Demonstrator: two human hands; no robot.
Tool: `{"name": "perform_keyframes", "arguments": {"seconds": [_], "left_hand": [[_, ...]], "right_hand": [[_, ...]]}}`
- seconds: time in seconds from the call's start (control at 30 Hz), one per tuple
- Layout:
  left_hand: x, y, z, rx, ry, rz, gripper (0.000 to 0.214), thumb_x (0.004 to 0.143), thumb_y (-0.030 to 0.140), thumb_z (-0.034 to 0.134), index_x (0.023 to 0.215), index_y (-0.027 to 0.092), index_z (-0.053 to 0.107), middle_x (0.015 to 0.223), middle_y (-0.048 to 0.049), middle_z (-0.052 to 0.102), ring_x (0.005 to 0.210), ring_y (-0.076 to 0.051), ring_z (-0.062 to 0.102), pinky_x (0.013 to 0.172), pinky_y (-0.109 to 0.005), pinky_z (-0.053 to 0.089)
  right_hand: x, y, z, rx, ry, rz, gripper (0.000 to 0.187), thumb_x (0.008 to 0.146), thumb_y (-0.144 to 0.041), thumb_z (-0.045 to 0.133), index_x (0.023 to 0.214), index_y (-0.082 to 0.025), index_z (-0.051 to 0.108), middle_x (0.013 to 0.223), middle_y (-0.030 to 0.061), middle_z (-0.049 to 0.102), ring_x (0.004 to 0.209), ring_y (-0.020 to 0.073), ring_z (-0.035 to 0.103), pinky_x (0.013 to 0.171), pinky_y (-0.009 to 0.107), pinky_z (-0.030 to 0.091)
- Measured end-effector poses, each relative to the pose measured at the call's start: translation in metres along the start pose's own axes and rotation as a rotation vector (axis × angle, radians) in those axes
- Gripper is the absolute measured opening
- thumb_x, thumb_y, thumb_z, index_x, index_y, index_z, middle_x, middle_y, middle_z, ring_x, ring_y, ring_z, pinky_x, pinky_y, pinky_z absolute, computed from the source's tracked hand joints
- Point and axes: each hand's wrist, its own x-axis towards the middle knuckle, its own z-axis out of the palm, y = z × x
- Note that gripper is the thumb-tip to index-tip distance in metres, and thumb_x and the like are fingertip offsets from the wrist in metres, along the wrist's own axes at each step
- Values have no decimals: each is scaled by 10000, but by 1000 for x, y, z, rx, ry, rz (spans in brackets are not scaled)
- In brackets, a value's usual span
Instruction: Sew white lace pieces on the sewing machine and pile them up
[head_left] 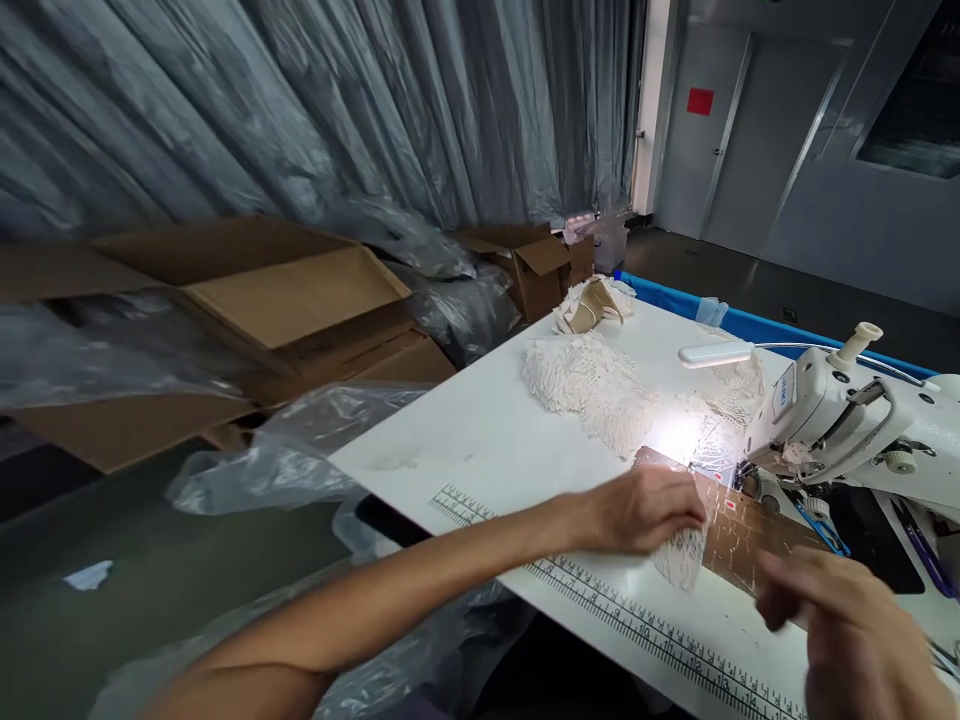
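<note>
My left hand [646, 511] reaches across the white sewing table [495, 440] and lies closed on a piece of cream lace [681, 556], pressing it against a brown cardboard strip [757, 535]. Beside the strip stands the white sewing machine [840, 410], its needle area lit by a small lamp [716, 353]. My right hand [840, 620] hovers blurred at the lower right, fingers loosely curled, just off the strip's near end. A heap of cream lace pieces [585, 385] lies further back on the table.
A printed ruler [600, 605] runs along the table's front edge. Open cardboard boxes [285, 300] and clear plastic bags [300, 450] sit left of the table, with grey plastic sheeting behind. More lace on cardboard [592, 303] lies at the table's far corner.
</note>
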Motion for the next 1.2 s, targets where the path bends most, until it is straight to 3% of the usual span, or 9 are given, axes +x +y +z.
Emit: {"name": "perform_keyframes", "arguments": {"seconds": [0.07,0.17,0.3,0.47,0.6,0.7,0.77,1.0,1.2], "left_hand": [[5,25,5,-148,-63,16,122,985,132,487,958,138,606,892,-99,681,822,-161,659,747,-247,561],[11,56,3,-280,-106,5,109,957,149,553,877,152,628,848,-96,677,837,-169,678,785,-237,577],[17,70,-14,-447,-69,-123,98,965,173,572,986,163,667,893,-87,709,883,-162,693,819,-252,581],[17,48,-28,-317,-28,-401,189,955,256,585,1108,183,668,966,-58,721,830,-153,682,756,-273,586],[14,12,-25,-166,-100,-515,250,960,292,535,1161,187,639,1024,-59,701,732,-130,661,635,-248,560],[18,-17,-20,60,-171,-403,234,961,263,489,1097,160,649,952,-67,688,802,-161,653,664,-266,531],[24,-32,-14,185,-193,-346,246,965,243,443,1043,147,655,986,-90,669,842,-182,642,655,-278,511],[58,-67,17,218,-264,-255,268,997,249,399,941,141,638,996,-110,628,893,-199,624,765,-303,510],[71,-78,20,167,-263,-98,272,973,218,404,896,168,660,945,-96,639,905,-214,621,797,-346,524]], "right_hand": [[8,6,11,-31,-72,-45,368,1006,-364,488,1361,-309,569,1006,66,694,897,212,688,794,336,579],[8,10,15,55,-244,70,517,984,-420,545,1478,-309,441,1334,110,588,1201,273,593,959,379,536],[-2,9,10,403,-460,317,568,932,-488,603,1431,-237,503,1294,125,626,1153,288,617,980,408,519],[1,20,10,561,-598,575,381,915,-402,607,1240,-208,657,1065,65,701,940,210,656,829,337,550],[4,50,9,362,-472,677,356,893,-374,598,1185,-185,671,935,44,704,792,179,634,697,300,529],[5,68,7,-28,-375,706,348,866,-308,609,1187,-189,670,887,42,702,729,179,618,653,307,503],[5,73,6,-150,-342,729,329,859,-298,598,1159,-187,676,874,40,700,684,171,609,622,302,492],[-3,73,3,-250,-163,623,244,890,-305,498,904,-196,716,727,45,659,632,185,599,540,278,454],[-8,77,3,-299,-137,589,227,892,-245,495,922,-215,719,828,54,697,736,203,638,597,278,470]]}}
